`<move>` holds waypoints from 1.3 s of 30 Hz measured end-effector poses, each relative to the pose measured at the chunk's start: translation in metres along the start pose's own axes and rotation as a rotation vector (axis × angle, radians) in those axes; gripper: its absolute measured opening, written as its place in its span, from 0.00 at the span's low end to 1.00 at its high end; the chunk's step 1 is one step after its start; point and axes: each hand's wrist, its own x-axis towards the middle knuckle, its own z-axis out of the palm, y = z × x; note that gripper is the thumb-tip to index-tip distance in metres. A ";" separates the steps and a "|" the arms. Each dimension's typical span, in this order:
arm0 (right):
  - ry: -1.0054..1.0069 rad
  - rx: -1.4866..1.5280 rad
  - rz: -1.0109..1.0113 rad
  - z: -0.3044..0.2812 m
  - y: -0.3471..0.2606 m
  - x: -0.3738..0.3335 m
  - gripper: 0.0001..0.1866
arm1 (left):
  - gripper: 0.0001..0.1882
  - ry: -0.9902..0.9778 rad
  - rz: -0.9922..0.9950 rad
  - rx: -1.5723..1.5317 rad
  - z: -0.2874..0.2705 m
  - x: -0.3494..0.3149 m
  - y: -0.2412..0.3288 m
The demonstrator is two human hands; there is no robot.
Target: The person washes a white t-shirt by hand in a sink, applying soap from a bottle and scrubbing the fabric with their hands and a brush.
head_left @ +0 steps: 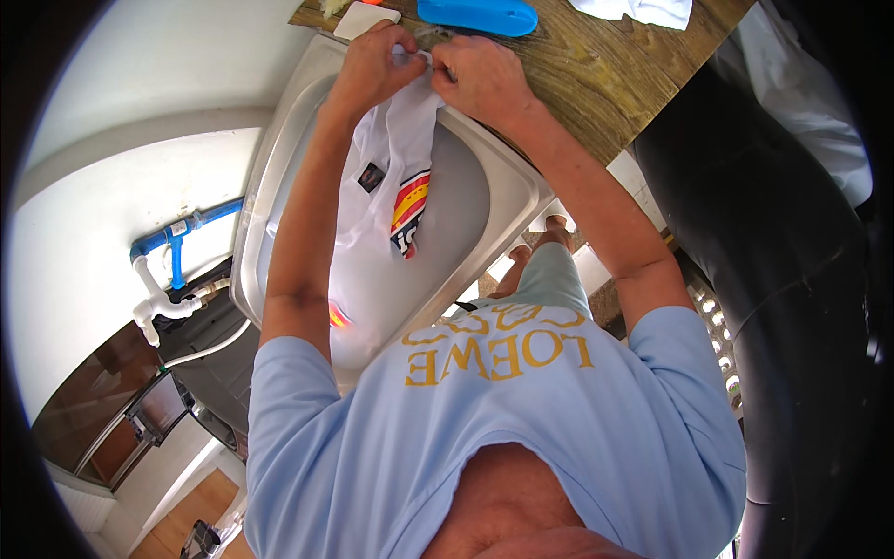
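Dressed in a pale blue T-shirt [494, 410] and facing a white basin [535, 186], apparently filled with cloudy water. Shows a small red-and-yellow patch [339, 314] at the basin's near end, impossible to match for certain to the cloth beyond. Has a white garment [386, 154] running down inside the basin, with a dark label-like square [371, 177] and a red, yellow and black printed panel [410, 212] facing up. Looks only partway along, judging by the far edge gathered up at the rim and the larger part lying in the basin, not yet out. Pinches that edge between thumb and fingers of the left hand [382, 70]; closes the right hand [484, 82] on the cloth just beside, fingertips partly hidden. Beyond, adjoins a wood-grain desk [615, 84] bearing a white block [366, 20], a blue oblong piece [480, 14] and a white cloth [638, 7]. Farther out, bordered by a white wall [93, 224], blue pipe [219, 213] and white tap [154, 306] leftward, translucent plastic [810, 102] rightward.
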 end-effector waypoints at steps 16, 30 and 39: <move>-0.067 -0.012 0.022 -0.003 -0.002 0.001 0.08 | 0.09 0.004 0.012 -0.018 0.000 0.002 -0.004; -0.046 -0.013 0.021 -0.002 -0.001 0.000 0.07 | 0.09 -0.057 -0.021 0.035 -0.002 0.002 -0.001; -0.150 0.459 0.021 -0.010 -0.037 0.012 0.11 | 0.10 0.137 -0.114 0.041 -0.074 -0.078 0.023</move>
